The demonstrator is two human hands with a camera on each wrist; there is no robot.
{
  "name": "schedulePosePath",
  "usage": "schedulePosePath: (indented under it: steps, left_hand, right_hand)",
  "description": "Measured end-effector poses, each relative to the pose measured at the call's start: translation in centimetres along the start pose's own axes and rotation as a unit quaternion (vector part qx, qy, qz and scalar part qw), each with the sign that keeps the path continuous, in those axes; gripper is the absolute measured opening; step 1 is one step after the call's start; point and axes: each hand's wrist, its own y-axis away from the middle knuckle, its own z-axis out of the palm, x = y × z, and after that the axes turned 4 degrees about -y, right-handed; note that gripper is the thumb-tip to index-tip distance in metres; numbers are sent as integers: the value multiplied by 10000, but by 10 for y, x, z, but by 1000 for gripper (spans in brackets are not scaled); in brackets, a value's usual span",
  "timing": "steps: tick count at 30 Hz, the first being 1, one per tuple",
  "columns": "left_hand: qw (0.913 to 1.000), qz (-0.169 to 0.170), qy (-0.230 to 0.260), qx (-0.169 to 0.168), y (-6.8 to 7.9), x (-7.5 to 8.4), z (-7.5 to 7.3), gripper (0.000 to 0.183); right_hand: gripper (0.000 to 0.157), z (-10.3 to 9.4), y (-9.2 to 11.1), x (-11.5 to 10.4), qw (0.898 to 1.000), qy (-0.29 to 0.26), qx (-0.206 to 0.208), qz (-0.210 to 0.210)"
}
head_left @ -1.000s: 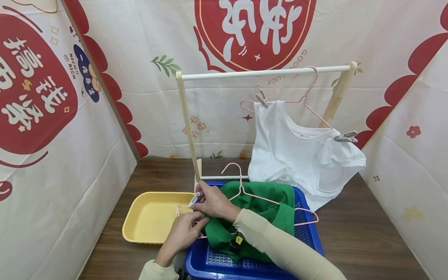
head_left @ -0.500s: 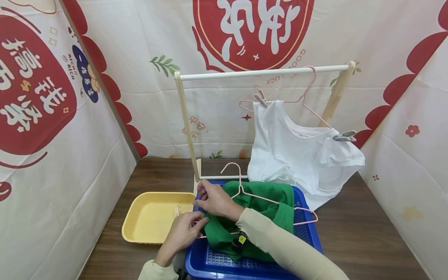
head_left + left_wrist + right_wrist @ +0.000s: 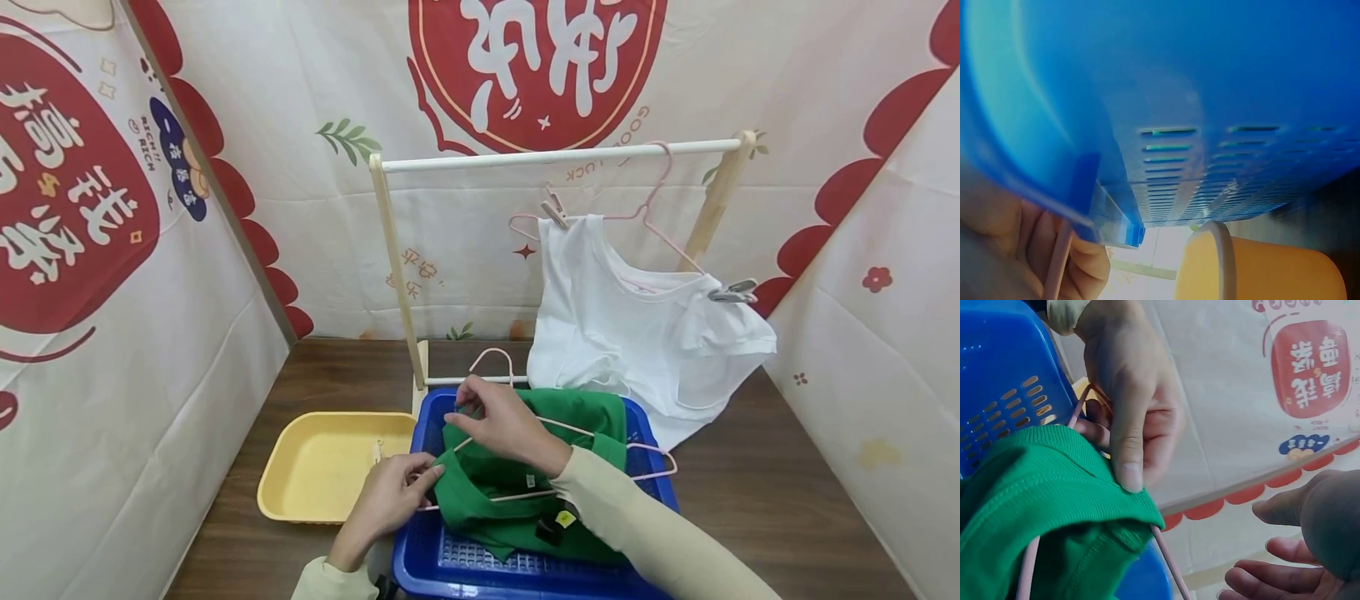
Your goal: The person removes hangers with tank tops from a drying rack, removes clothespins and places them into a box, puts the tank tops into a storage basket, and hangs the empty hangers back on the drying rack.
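Beneath the loosely curved, empty right hand [image 3: 512, 423], a green cloth garment [image 3: 497, 482] on a slim pink hanger [image 3: 525, 497] lies across a blue plastic basket [image 3: 415, 546]. The left hand [image 3: 390, 493] pinches garment and hanger.

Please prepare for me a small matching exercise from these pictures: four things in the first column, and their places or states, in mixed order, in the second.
Things
1. white garment
2. green garment
3. yellow tray
4. right hand

Places or states
A. on the table, beside the blue basket
B. open, gripping nothing
C. hanging from the rack
D. lying over the blue basket, its edge held by the left hand

Right pairs: 1-C, 2-D, 3-A, 4-B
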Motion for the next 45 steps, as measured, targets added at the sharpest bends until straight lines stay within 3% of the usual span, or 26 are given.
schedulePosePath:
  steps: [13,22,30,34,39,45]
  left_hand:
    - [9999,-53,131,-52,0,0,0,20]
    - [9997,-71,222,-119,1,-1,1,19]
    - [9995,-12,251,-168,1,0,0,19]
    - [9994,32,265,-211,1,0,0,19]
    - [9993,41,299,-231,1,0,-1,19]
    - [9991,38,330,-279,1,0,-2,18]
  right_hand:
    - [13,-43,29,10,9975,-9,629,-327]
    - [11,-69,49,30,9931,165,1155,131]
    - [5,-74,58,52,9860,268,1565,504]
    - [7,-72,62,62,9879,334,1392,599]
    - [20,-69,67,69,9936,480,889,499]
    - [22,-71,73,70,9977,537,276,322]
